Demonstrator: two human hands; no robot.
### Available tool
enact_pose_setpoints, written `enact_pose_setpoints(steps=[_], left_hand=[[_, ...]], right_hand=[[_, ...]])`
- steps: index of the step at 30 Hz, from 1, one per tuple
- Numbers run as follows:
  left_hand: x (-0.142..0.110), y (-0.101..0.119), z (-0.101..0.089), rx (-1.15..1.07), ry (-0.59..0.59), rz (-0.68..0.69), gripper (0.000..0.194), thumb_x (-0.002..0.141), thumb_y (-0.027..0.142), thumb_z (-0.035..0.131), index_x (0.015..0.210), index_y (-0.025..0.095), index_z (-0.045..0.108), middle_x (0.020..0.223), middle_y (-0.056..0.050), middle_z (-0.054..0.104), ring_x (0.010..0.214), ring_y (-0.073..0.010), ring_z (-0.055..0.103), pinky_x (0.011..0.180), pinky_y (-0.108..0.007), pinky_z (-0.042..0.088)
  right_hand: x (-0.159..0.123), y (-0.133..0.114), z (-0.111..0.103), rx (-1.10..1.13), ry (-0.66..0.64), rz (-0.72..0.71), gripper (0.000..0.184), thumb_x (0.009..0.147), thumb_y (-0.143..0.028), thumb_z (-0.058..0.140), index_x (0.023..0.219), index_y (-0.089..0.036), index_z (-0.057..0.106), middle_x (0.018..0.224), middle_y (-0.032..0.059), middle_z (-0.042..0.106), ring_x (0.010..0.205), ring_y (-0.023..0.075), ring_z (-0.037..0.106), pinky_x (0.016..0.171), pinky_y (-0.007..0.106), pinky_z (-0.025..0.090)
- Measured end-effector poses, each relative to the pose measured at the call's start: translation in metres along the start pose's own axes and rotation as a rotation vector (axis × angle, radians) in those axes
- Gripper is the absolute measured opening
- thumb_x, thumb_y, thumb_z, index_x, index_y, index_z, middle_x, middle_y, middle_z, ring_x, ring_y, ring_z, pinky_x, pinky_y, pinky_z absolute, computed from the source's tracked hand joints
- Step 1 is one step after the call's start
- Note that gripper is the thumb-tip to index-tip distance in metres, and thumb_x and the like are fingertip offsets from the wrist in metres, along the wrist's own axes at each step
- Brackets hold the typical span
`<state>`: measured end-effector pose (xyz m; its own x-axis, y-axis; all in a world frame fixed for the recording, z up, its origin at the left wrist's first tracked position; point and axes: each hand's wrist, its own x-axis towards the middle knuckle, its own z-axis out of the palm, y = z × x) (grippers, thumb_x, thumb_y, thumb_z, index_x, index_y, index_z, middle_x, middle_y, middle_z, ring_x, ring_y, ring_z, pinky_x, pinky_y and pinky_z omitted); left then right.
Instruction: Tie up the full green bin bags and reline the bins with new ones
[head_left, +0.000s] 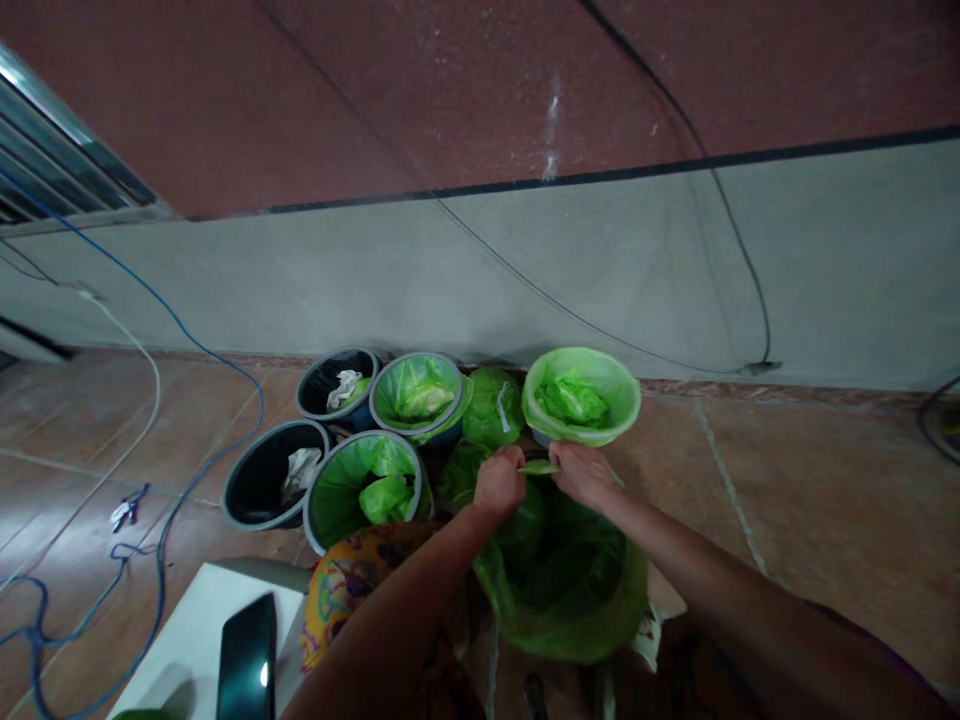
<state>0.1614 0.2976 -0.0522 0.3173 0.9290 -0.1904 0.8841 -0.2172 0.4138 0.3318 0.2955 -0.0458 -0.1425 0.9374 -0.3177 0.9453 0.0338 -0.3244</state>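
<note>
In front of my body a green plastic bag (570,630) hangs with its mouth spread wide. My left hand (500,480) is closed on the far edge of the bag. A short way to its right, my right hand (585,473) pinches the same edge, and a strip of green plastic is stretched between the two fists. The inside of the bag is dark, and I cannot tell what it contains. Just beyond my hands stand a bin with a pale green liner (619,400) and a tied green bag (491,405).
Left of my hands are a green-lined bin (319,500), another green-lined bin (390,385) and two dark bins, one nearer (251,480). A phone (247,655) lies on a white surface (180,625). Blue cable (169,530) and keys (129,508) lie on the tiles. A wall (337,280) runs behind.
</note>
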Motion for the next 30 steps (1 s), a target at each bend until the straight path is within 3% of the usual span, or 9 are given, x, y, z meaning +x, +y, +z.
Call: enact_pose_setpoints(steps=[3,6,8,13,19,23,25,28,30], left_hand=[[-0.002,-0.001,0.002,0.010,-0.016,-0.013,0.016,0.087,0.013,0.049,0.096,0.019,0.061,0.099,-0.006,0.070,0.091,-0.0180,0.066,0.081,-0.027,0.047],[-0.003,0.000,0.001,0.018,-0.031,-0.008,0.018,0.093,0.023,0.048,0.105,0.019,0.061,0.105,-0.006,0.071,0.096,-0.0189,0.067,0.082,-0.027,0.048],[-0.003,0.000,0.000,0.063,-0.076,-0.002,0.022,0.097,0.027,0.043,0.105,0.021,0.063,0.106,-0.006,0.072,0.098,-0.0194,0.068,0.083,-0.028,0.048],[-0.001,-0.003,-0.001,0.197,-0.185,-0.053,0.034,0.100,0.033,0.037,0.099,0.022,0.070,0.099,-0.009,0.074,0.096,-0.0225,0.070,0.082,-0.031,0.050],[0.002,-0.011,-0.007,0.263,-0.167,-0.110,0.031,0.097,0.033,0.044,0.101,0.019,0.072,0.102,-0.011,0.075,0.101,-0.0247,0.069,0.084,-0.033,0.050],[0.002,-0.014,-0.010,0.282,-0.111,-0.106,0.029,0.095,0.028,0.046,0.097,0.018,0.072,0.098,-0.011,0.075,0.103,-0.0246,0.067,0.090,-0.035,0.047],[0.003,-0.014,-0.010,0.266,-0.097,-0.070,0.028,0.095,0.029,0.046,0.096,0.018,0.072,0.097,-0.011,0.075,0.101,-0.0243,0.068,0.091,-0.035,0.047],[0.003,-0.011,-0.009,0.218,-0.085,0.037,0.031,0.097,0.031,0.043,0.094,0.019,0.071,0.094,-0.010,0.074,0.096,-0.0229,0.068,0.090,-0.034,0.046],[0.002,-0.008,-0.007,0.192,-0.060,0.106,0.029,0.097,0.031,0.044,0.093,0.020,0.071,0.094,-0.009,0.074,0.097,-0.0222,0.067,0.091,-0.033,0.045]], right_hand=[[-0.002,0.000,-0.002,0.058,-0.020,-0.099,0.028,0.079,-0.025,0.069,0.106,-0.020,0.065,0.100,0.0063,0.070,0.088,0.0201,0.064,0.068,0.027,0.035],[-0.003,-0.001,-0.002,0.072,-0.026,-0.196,0.014,0.088,-0.026,0.061,0.097,-0.020,0.069,0.101,0.0054,0.071,0.091,0.0185,0.065,0.073,0.026,0.038],[-0.002,0.000,-0.004,0.068,-0.016,-0.156,0.020,0.093,-0.023,0.052,0.091,-0.020,0.072,0.095,0.0052,0.072,0.090,0.0180,0.066,0.075,0.026,0.039],[0.005,0.008,-0.009,0.053,0.029,0.031,0.025,0.094,-0.026,0.050,0.096,-0.021,0.075,0.100,0.0066,0.076,0.098,0.0212,0.068,0.079,0.028,0.042],[0.007,0.017,-0.009,-0.066,0.027,0.123,0.024,0.092,-0.019,0.048,0.097,-0.018,0.072,0.097,0.0116,0.075,0.095,0.0256,0.069,0.075,0.031,0.044],[0.004,0.020,-0.011,-0.111,-0.007,0.140,0.027,0.089,-0.013,0.048,0.107,-0.013,0.069,0.103,0.0165,0.073,0.098,0.0280,0.068,0.080,0.035,0.047],[0.002,0.017,-0.010,-0.094,0.009,0.071,0.033,0.086,-0.016,0.057,0.118,-0.013,0.064,0.115,0.0181,0.070,0.107,0.0285,0.066,0.089,0.037,0.047],[-0.001,0.007,-0.008,-0.024,0.069,-0.190,0.055,0.080,-0.019,0.067,0.134,-0.018,0.055,0.135,0.0144,0.061,0.125,0.0265,0.055,0.104,0.038,0.040],[-0.001,0.001,-0.006,-0.007,0.052,-0.291,0.045,0.083,-0.017,0.063,0.128,-0.020,0.060,0.129,0.0107,0.064,0.122,0.0241,0.056,0.104,0.036,0.039]])
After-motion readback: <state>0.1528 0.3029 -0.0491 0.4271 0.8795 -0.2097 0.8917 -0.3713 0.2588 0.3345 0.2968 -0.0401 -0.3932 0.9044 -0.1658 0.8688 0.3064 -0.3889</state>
